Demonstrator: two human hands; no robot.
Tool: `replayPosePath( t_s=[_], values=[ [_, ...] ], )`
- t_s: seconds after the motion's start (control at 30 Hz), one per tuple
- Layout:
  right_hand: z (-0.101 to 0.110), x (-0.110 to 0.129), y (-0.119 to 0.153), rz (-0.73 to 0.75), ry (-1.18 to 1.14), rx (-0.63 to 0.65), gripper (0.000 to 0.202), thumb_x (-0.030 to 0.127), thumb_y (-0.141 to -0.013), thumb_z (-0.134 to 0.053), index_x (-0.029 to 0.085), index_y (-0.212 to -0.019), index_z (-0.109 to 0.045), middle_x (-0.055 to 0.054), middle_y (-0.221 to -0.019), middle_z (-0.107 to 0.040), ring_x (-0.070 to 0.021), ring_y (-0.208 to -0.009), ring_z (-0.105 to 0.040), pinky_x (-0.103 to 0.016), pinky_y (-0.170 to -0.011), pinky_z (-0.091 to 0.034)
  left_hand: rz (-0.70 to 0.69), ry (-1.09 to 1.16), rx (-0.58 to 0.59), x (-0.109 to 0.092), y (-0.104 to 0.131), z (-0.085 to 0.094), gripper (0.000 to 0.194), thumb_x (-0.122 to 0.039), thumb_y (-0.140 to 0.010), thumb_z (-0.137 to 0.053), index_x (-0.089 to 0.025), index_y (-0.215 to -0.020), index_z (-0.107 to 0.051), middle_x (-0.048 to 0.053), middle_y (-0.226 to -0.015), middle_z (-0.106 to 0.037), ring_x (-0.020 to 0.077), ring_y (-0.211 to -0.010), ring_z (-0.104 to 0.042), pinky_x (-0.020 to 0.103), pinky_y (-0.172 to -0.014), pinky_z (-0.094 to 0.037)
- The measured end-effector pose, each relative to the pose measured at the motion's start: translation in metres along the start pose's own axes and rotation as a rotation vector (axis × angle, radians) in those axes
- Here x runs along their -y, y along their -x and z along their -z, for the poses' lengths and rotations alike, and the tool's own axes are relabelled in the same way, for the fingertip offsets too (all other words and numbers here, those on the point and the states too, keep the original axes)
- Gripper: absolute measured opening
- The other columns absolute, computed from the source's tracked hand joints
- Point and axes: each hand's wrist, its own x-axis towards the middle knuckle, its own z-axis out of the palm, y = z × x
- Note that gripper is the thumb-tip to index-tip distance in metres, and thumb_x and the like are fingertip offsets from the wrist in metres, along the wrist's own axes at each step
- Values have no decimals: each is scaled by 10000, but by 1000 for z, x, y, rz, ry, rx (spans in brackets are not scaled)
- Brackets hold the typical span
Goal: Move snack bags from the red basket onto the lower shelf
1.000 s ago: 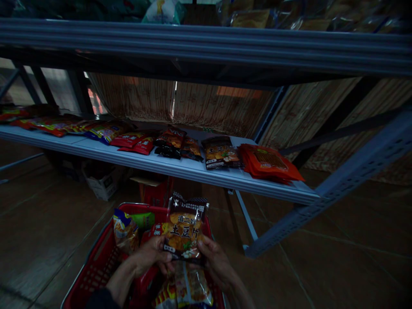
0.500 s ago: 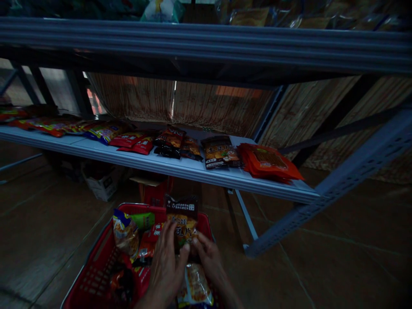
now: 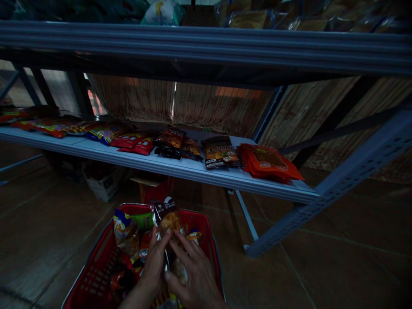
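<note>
Over the red shopping basket [image 3: 202, 221], a dark brown bag of potato chips [image 3: 169, 218] is held up at a tilt by both hands. My left hand [image 3: 153, 262] grips its lower left side, with the thumb on the front. My right hand [image 3: 193, 268] lays its bent fingers over the lower right part and seems to hold it too; its palm hides that end. Beneath and around the hands lie other snack bags: a blue-and-clear bag [image 3: 125, 234], a green bag [image 3: 143, 221] and several red ones, partly covered by my arms.
Above the basket runs a blue metal shelf [image 3: 135, 162]. On it lie red bags [image 3: 137, 141], brown chip bags [image 3: 219, 152] and a stack of orange packets [image 3: 268, 162]. A slanted perforated post [image 3: 322, 195] stands at right. A carton [image 3: 101, 182] sits on the floor under the shelf.
The chip bag has shifted left and turned, so its large lettering no longer shows. My left hand has moved left and my right hand has come across over the bag's lower part.
</note>
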Motion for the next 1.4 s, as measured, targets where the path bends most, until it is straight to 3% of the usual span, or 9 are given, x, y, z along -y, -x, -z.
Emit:
replayPosePath(
  t_s=[0.1, 0.23, 0.33, 0.43, 0.63, 0.8, 0.93, 1.1, 1.4],
  values=[
    [4, -13, -5, -101, -166, -143, 438, 404, -766, -541, 289, -1188, -536, -73, -1258, -556, -268, -1155, -499, -453, -988, -384, 190, 318, 69, -7, -4, 4, 542, -313, -728, -609, -219, -1235, -443, 85, -1120, -641, 247, -971, -628, 367, -824, -491],
    [3, -34, -13, -509, -667, -440, 411, 466, -774, -524, 231, -1108, -567, -89, -1124, -630, -252, -1084, -549, -428, -945, -420, 307, 427, 189, -10, 0, 6, 536, -195, -676, -647, -167, -1190, -499, 92, -1033, -683, 261, -929, -644, 369, -826, -487],
    [3, -38, -16, -670, -1183, -352, 433, 484, -717, -605, 210, -1051, -576, -80, -1031, -676, -250, -1013, -598, -396, -869, -471, 365, 368, 282, -6, 4, 7, 553, -150, -654, -649, -162, -1187, -504, 97, -1024, -688, 268, -941, -639, 382, -835, -480],
    [5, -37, -17, -737, -1411, -316, 385, 407, -642, -712, 186, -938, -603, -57, -875, -717, -235, -892, -648, -367, -803, -491, 354, 318, 352, -6, 4, 7, 495, -219, -667, -672, -165, -1143, -544, 105, -1043, -679, 272, -984, -620, 391, -854, -470],
    [2, -37, -16, -630, -1476, -237, 403, 333, -592, -763, 174, -931, -613, -54, -805, -728, -231, -811, -669, -361, -754, -488, 196, 313, 164, -18, -14, 8, 420, -366, -643, -713, -183, -1009, -621, 93, -1050, -677, 232, -1024, -599, 358, -922, -428],
    [1, -31, -16, -599, -1445, -163, 391, 334, -606, -754, 178, -942, -628, -60, -842, -728, -234, -849, -661, -360, -772, -486, 115, 196, 187, -18, -23, 9, 373, -369, -638, -709, -147, -931, -647, 90, -886, -718, 239, -873, -652, 369, -844, -466],
    [2, -35, -21, -618, -1430, -271, 360, 366, -629, -730, 194, -935, -652, -56, -920, -718, -225, -894, -643, -340, -772, -493, 63, 133, 157, -15, -20, 6, 367, -357, -606, -726, -125, -884, -667, 87, -828, -722, 235, -850, -649, 351, -826, -461],
    [2, -44, -29, -670, -1380, -369, 336, 374, -562, -767, 176, -823, -693, -36, -728, -731, -227, -804, -655, -333, -710, -508, 106, 157, 246, -14, -15, 2, 329, -325, -565, -751, -127, -818, -680, 67, -755, -722, 214, -729, -653, 317, -726, -481],
    [-2, -41, -32, -711, -1302, -522, 285, 408, -592, -735, 190, -773, -703, -7, -612, -710, -213, -667, -657, -319, -616, -510, 132, 193, 175, -11, -12, -6, 345, -407, -593, -725, -138, -805, -682, 57, -713, -721, 204, -684, -661, 312, -693, -501]
  ],
)
